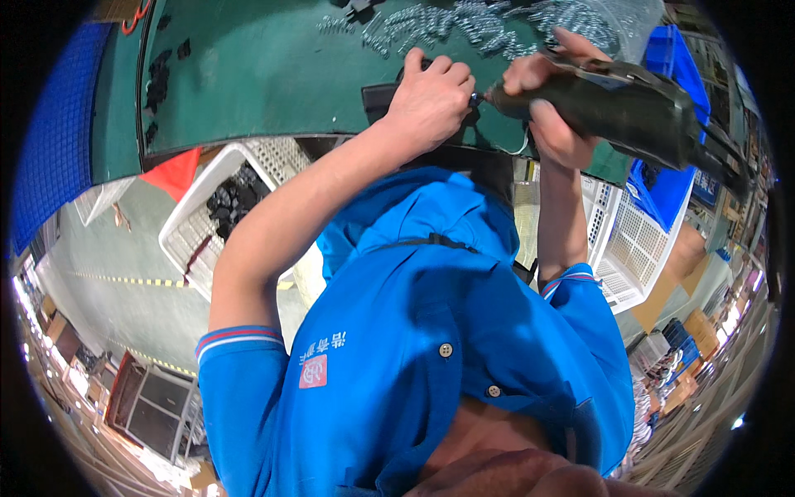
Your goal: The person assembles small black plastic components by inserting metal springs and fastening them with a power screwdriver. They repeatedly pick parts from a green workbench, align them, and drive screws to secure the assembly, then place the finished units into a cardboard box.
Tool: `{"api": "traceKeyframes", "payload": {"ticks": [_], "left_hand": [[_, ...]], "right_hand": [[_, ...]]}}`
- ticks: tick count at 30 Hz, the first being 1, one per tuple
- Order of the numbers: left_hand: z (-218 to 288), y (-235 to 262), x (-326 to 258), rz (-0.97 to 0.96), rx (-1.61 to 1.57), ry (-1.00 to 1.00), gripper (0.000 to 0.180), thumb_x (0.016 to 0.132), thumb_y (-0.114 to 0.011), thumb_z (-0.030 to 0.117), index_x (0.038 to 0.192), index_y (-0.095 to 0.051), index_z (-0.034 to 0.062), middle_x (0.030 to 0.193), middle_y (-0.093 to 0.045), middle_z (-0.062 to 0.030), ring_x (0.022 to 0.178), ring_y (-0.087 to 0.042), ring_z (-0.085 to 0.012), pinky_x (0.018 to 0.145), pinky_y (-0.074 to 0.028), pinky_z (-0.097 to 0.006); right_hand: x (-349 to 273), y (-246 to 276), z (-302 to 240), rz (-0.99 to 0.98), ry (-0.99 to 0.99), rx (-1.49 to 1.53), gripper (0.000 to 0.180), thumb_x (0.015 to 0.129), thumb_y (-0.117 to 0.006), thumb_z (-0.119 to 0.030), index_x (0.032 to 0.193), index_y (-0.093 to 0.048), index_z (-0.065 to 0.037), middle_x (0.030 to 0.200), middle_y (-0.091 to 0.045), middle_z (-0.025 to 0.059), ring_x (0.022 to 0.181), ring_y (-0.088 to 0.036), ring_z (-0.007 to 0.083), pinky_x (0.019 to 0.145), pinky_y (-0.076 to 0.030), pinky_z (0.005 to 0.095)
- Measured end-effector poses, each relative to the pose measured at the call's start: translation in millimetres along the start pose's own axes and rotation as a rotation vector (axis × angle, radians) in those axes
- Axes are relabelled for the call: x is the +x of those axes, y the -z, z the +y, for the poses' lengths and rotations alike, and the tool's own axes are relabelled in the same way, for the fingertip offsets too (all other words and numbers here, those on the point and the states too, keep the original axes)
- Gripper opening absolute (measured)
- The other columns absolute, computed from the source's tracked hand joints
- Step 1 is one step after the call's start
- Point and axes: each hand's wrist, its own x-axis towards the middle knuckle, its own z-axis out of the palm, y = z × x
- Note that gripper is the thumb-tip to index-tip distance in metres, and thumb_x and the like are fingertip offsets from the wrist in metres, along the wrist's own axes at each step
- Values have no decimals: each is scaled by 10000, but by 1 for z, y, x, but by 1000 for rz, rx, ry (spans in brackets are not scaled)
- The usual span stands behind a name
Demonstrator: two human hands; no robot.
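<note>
My left hand [432, 101] is closed around a black plastic part [378, 99] near the front edge of the green work table [248, 74]. Most of that part is hidden by the fingers. My right hand [563, 132] grips a dark power screwdriver [621, 112], held level with its nose towards the left hand. A small shiny metal piece [475, 99], a screw or the bit, sits between the nose and the part. Just beyond both hands lies a spread of small silvery metal pieces [447, 29], threaded or coiled; I cannot tell which.
Small black pieces [157, 79] lie along the table's left side. Below the table edge, a white crate [186, 211] at left holds black parts. A blue bin [662, 190] and a white crate [633, 257] stand at right. A cable trails from the screwdriver.
</note>
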Motion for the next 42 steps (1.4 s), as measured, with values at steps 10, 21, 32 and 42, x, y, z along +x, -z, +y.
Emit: {"api": "traceKeyframes", "payload": {"ticks": [10,21,32,42], "left_hand": [[-2,5,-3,24,-15,-3,343,721,-777,216,1004,-631,89,980,-585,-66,985,-571,-255,917,-364,-473],[-74,120,-234,-435,406,812,487,697,-770,210,1121,-625,21,1049,-595,-143,1051,-570,-323,903,-370,-533],[-406,143,12,581,-153,960,668,840,-697,416,1321,-562,-29,1208,-644,-261,1179,-606,-362,985,-473,-416],[-351,133,113,256,21,1161,748,799,-784,463,1329,-565,-18,1399,-513,-210,1266,-516,-302,1003,-458,-420]], "right_hand": [[-58,200,-50,672,-596,-1338,454,819,-757,-369,1048,-692,18,813,-707,140,826,-694,246,775,-528,342],[-34,95,-12,-378,-766,-1700,273,841,-682,-240,1071,-651,-96,1003,-683,165,954,-645,379,805,-510,467],[-51,108,-9,-109,-784,-1323,163,793,-700,-153,861,-628,-24,822,-626,157,779,-625,344,703,-478,413],[-69,91,-11,184,-457,-1143,100,830,-661,41,929,-652,23,873,-619,108,813,-617,220,753,-483,304]]}}
